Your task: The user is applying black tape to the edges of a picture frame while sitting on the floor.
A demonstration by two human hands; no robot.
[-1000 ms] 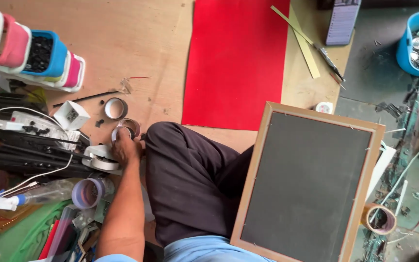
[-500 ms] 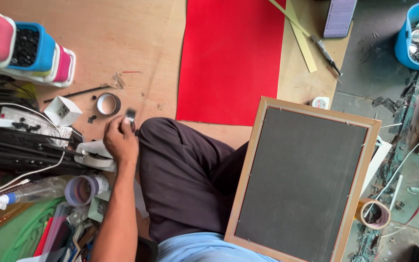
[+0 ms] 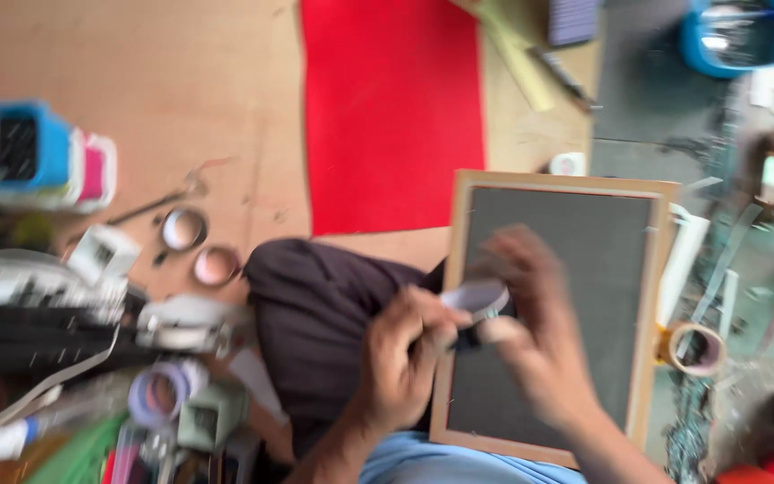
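Both hands are meeting over the wood-framed dark board (image 3: 557, 314) — the left hand (image 3: 405, 358) is gripping a roll of tape (image 3: 477, 298) at the board's left edge, the right hand (image 3: 530, 341) pinching at it, blurred. Likely freeing the tape's end — that calls for a steady pull.

Small roll of tape (image 3: 478, 298) as I see it, pale grey-white ring, blurred, tilted on edge, pinched between my left hand (image 3: 402, 358) and right hand (image 3: 530, 327), held over the dark board in its wooden frame (image 3: 566, 296) across my lap
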